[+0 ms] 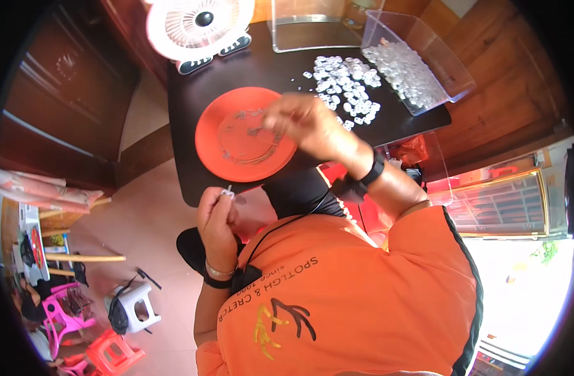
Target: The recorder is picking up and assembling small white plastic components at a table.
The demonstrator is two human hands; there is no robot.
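Up close, it's my orange shirt (356,285), and here's my left hand (218,216) pinching a small white piece (227,193) near the edge of the counter (189,100)! Right hand (309,125) over the red plate (210,141), fingers bunched, gripping something or not, I can't tell; white pieces (337,67) lie beyond!

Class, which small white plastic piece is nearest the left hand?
The small white plastic piece that the left hand pinches; the other pieces lie on the black table.
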